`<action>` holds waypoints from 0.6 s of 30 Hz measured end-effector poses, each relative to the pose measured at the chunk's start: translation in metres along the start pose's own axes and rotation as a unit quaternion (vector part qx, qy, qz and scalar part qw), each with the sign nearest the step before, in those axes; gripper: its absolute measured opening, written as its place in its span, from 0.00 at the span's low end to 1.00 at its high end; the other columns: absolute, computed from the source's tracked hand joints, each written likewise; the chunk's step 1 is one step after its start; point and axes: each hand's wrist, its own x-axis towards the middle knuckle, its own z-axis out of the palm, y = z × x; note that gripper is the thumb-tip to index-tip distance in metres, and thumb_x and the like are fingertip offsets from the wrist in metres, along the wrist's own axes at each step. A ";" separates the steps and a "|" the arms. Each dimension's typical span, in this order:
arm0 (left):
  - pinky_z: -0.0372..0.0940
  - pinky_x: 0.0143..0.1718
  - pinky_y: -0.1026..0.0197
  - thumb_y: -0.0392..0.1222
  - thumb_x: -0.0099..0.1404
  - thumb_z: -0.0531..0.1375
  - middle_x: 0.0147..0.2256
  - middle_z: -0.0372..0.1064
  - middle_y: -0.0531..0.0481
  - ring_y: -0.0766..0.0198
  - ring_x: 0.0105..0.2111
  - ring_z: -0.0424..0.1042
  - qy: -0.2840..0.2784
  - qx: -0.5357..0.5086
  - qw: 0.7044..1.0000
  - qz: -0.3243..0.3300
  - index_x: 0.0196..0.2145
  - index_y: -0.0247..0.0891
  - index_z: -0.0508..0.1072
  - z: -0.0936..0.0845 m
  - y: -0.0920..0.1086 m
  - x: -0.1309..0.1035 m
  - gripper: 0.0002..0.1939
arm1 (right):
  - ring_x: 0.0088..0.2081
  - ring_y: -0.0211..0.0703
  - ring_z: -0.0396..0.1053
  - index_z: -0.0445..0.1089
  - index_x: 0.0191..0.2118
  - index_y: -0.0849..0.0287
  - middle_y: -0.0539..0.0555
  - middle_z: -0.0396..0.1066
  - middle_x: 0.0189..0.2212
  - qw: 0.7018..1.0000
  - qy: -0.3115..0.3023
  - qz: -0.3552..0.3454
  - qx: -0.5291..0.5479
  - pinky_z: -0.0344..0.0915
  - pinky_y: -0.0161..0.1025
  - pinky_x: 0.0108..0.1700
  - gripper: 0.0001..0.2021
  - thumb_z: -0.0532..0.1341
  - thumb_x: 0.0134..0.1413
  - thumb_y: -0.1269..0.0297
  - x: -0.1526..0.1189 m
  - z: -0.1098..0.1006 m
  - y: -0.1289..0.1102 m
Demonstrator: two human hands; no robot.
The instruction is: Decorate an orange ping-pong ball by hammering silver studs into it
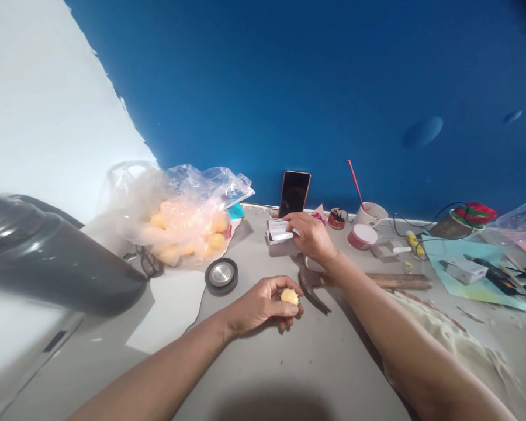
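Note:
My left hand (269,304) is closed around a small yellow ball (290,296), with small dark-and-shiny bits along its edge. It is held low over the table, to the left of the claw of a hammer (311,289). Farther back, my right hand (311,234) reaches down to a small white box (277,227) with print on it. Its thumb and fingers are bent together at the box's right side; what they pinch, if anything, is too small to make out. My right forearm passes above the hammer's wooden handle (386,281).
A phone (294,193) leans on the blue wall behind the box. Left are a clear bag of yellow balls (188,228), a round black-and-silver lid (221,275) and a large grey bottle (56,257). Right are paint cups (363,236), a cloth (456,339) and tools on coloured paper (504,292).

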 end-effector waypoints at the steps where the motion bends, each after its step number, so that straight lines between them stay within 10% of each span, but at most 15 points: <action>1: 0.67 0.28 0.64 0.44 0.55 0.75 0.35 0.77 0.45 0.68 0.25 0.73 -0.001 0.000 1.000 0.002 0.45 0.35 0.72 0.000 0.000 0.000 0.24 | 0.48 0.49 0.76 0.71 0.32 0.58 0.62 0.80 0.45 1.000 0.016 -0.017 -0.006 0.69 0.41 0.49 0.13 0.55 0.47 0.83 -0.001 0.002 0.001; 5: 0.67 0.28 0.64 0.45 0.56 0.75 0.35 0.77 0.44 0.67 0.25 0.73 -0.004 0.003 1.000 0.010 0.45 0.35 0.73 0.000 0.000 0.000 0.23 | 0.47 0.49 0.76 0.71 0.31 0.57 0.61 0.80 0.46 0.998 0.066 -0.012 -0.009 0.70 0.43 0.49 0.12 0.56 0.49 0.81 -0.001 0.004 -0.001; 8: 0.68 0.28 0.64 0.45 0.55 0.75 0.36 0.77 0.44 0.68 0.25 0.73 -0.004 0.007 1.000 0.007 0.45 0.35 0.73 0.000 0.001 0.000 0.24 | 0.44 0.50 0.76 0.71 0.30 0.56 0.59 0.80 0.42 0.984 0.098 0.137 0.063 0.71 0.43 0.46 0.03 0.62 0.51 0.72 0.004 -0.002 -0.007; 14: 0.68 0.28 0.63 0.46 0.53 0.75 0.36 0.77 0.44 0.67 0.26 0.73 0.007 0.012 1.000 -0.005 0.44 0.36 0.72 0.001 0.002 0.000 0.25 | 0.26 0.43 0.71 0.72 0.32 0.58 0.53 0.74 0.25 0.820 0.047 0.435 0.368 0.64 0.37 0.26 0.16 0.70 0.44 0.51 0.019 -0.027 -0.003; 18: 0.67 0.28 0.63 0.44 0.53 0.75 0.36 0.77 0.45 0.68 0.25 0.71 0.011 0.006 1.000 -0.006 0.44 0.36 0.72 0.000 0.000 0.001 0.25 | 0.22 0.40 0.67 0.69 0.29 0.58 0.51 0.70 0.21 0.832 0.078 0.437 0.333 0.61 0.35 0.25 0.17 0.69 0.46 0.48 0.023 -0.064 0.013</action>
